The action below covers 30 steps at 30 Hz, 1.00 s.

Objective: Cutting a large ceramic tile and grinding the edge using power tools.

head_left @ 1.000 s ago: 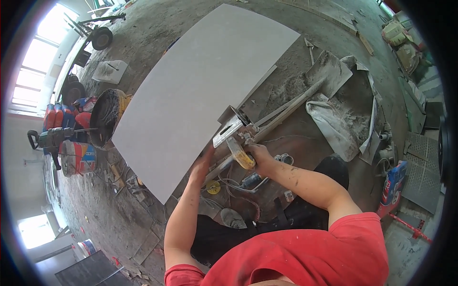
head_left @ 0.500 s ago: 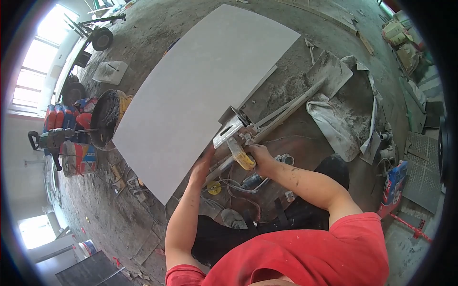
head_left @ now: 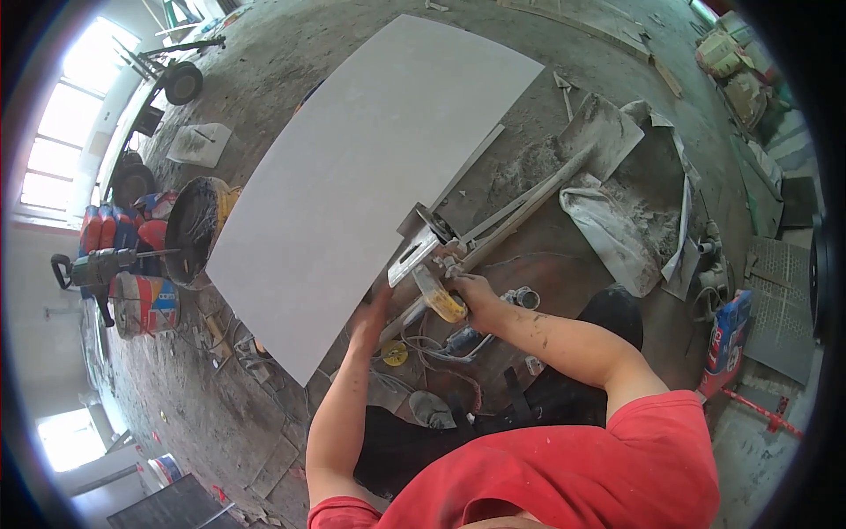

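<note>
A handheld tile saw (head_left: 412,256) with a pale slotted base plate and a worn yellow body is tilted at the near right edge of a large white slab (head_left: 352,167). My right hand (head_left: 476,300) is closed at the saw's side, by its metal fittings; the fingertips are partly hidden behind it. My left hand (head_left: 372,313) is against the slab's near edge, just below the base plate. Its fingers are in shadow and partly covered, so their grip does not show.
A mud-lined bucket (head_left: 196,234) with a drill mixer (head_left: 106,264) stands left of the slab. A dusty shovel (head_left: 599,132), crumpled white sheeting (head_left: 612,229) and cables (head_left: 432,348) lie to the right and near my legs. A blue-red bag (head_left: 728,331) stands far right.
The whole view has shifted slightly. Both hands and the saw keep nearly the same places at the slab's edge.
</note>
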### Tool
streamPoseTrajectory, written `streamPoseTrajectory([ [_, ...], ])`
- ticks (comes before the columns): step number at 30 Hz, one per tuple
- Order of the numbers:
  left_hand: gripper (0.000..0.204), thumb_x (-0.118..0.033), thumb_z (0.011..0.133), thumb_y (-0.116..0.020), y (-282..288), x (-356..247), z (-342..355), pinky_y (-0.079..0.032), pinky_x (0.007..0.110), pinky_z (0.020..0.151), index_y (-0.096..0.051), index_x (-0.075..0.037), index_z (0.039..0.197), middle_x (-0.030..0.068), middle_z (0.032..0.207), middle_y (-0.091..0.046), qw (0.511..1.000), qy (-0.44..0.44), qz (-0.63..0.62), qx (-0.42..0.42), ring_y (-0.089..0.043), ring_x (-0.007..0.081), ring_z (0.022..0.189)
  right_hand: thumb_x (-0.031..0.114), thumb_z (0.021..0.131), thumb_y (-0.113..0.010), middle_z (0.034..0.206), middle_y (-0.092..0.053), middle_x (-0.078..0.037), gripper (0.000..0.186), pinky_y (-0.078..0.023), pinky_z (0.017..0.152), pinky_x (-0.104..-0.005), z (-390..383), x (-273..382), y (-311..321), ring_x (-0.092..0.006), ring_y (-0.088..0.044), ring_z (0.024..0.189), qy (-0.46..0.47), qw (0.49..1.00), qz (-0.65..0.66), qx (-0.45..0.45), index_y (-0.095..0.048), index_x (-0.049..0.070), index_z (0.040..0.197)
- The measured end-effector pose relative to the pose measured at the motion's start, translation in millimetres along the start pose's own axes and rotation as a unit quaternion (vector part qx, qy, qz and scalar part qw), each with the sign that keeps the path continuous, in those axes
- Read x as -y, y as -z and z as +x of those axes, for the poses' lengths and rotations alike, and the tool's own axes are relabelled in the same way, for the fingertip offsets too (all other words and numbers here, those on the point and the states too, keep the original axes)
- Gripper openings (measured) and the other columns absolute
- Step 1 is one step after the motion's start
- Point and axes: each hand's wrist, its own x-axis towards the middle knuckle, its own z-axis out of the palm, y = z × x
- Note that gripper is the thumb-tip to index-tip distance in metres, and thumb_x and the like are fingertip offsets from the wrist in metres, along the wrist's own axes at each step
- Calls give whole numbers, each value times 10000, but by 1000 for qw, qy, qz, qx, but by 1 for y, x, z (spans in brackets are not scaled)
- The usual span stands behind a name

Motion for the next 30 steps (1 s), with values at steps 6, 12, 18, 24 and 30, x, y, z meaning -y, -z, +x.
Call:
streamPoseTrajectory([
  [6, 669, -383, 930, -823, -35, -4, -31, -484, 396, 1057, -616, 56, 1391, 180, 1302, -681, 995, -45, 41, 76, -637, 290, 1201, 107, 960, -712, 1045, -723, -110, 252, -645, 738, -392, -39, -4, 36, -244, -762, 902, -21, 998, 25, -61, -672, -5, 1182],
  [12, 670, -441, 890, -844, -109, -44, -55, -483, 428, 1066, -672, 60, 1301, 220, 1260, -714, 979, -44, 75, 187, -650, 338, 1226, 121, 978, -652, 1091, -689, -89, 211, -611, 741, -391, -101, 3, 79, -210, -715, 940, 126, 963, 36, -234, -672, 64, 1180],
  [18, 718, -533, 859, -838, -193, -15, -69, -502, 442, 1048, -697, 55, 1245, 249, 1259, -702, 961, -12, 62, 271, -666, 362, 1195, 402, 1078, -576, 1305, -657, -54, 411, -581, 909, -506, -169, 11, 93, -205, -627, 1157, 200, 923, -26, -327, -663, 90, 1331],
  [24, 750, -523, 829, -855, -221, -27, -94, -487, 465, 1075, -673, 48, 1281, 255, 1281, -659, 918, -52, 72, 385, -623, 404, 1219, 392, 1072, -611, 1344, -660, -88, 482, -576, 976, -552, -225, -2, 98, -262, -629, 1221, 192, 930, -86, -302, -643, 37, 1396],
  [30, 725, -470, 852, -843, -214, -37, -111, -426, 482, 1148, -631, 15, 1347, 199, 1381, -553, 893, -102, 124, 421, -474, 428, 1357, 278, 943, -721, 1240, -694, -131, 523, -575, 931, -609, -212, -9, 103, -327, -700, 1108, 111, 893, -53, -432, -645, 5, 1383],
])
